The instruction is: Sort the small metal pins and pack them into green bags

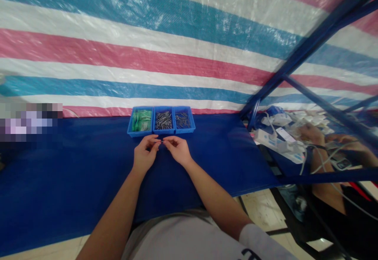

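Observation:
My left hand (145, 154) and my right hand (178, 149) meet above the blue table, just in front of three small blue bins. Thumb and fingers of each are pinched at the ends of a small thin metal piece (161, 141), mostly hidden by the fingertips; its exact kind is too small to make out. The left bin (130, 130) holds green packets (142, 119). In the middle bin (163, 131) lies a heap of short metal parts (163, 120) that look like screws. Longer, thinner metal pins (183, 120) lie in the right bin (191, 126).
The blue tabletop (88, 173) ends at a striped plastic sheet (177, 67). A blue metal frame (265, 82) rises at the right. Beyond it, another person's hands (313, 136) are among cables, a white power strip (277, 143) and small bags.

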Available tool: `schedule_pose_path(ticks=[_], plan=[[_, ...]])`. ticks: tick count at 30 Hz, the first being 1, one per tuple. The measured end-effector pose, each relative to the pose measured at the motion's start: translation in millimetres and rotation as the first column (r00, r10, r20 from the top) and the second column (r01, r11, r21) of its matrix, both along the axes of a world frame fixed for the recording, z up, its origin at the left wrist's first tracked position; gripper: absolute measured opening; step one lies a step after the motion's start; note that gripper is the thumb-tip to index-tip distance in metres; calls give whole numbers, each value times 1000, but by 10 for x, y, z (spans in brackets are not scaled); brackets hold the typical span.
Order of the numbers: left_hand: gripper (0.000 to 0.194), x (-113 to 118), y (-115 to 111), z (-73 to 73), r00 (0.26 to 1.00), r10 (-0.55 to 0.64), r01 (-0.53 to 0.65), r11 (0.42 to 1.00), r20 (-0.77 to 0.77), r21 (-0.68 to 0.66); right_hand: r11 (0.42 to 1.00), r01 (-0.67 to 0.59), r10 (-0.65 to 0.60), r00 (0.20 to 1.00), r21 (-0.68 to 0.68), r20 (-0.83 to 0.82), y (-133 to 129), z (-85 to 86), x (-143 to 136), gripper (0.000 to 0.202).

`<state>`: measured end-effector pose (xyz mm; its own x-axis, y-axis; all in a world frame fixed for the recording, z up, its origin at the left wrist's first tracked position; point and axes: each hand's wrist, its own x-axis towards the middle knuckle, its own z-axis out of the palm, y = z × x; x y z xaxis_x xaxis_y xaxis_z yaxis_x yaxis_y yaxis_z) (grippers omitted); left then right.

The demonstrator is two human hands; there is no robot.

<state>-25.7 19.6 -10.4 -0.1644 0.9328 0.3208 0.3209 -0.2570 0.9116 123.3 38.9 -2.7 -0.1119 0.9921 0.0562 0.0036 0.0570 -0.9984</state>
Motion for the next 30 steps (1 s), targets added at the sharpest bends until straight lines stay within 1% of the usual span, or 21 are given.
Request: schedule_pose_path(ticks=[7, 12, 15, 18, 23, 30], plan=[[23, -12, 12, -5, 1000, -20, 21, 1000, 22, -14, 999, -26, 26, 1000, 24, 11, -18, -20, -19, 21], [26, -18, -14, 45, 1000, -21, 21, 999, -19, -45, 999, -30, 29, 999, 44, 33, -22, -5, -25, 21], [29, -8, -21, 65, 1000, -9, 8, 1000, -17, -23, 999, -21, 21, 1000, 26, 12, -20, 5, -22, 21], [33, 1, -11, 42, 1000, -15, 15, 1000, -4, 9, 1000, -7, 7, 1000, 13, -13, -12, 3, -16, 21], [27, -3, 10, -16, 1000, -16, 17, 1000, 17, -13, 1000, -20, 20, 1000, 15, -20, -12, 2, -13, 20], [22, -18, 12, -10, 998, -48, 49, 999, 32, -17, 999, -22, 22, 1000, 31, -1, -30, 12, -25, 20]])
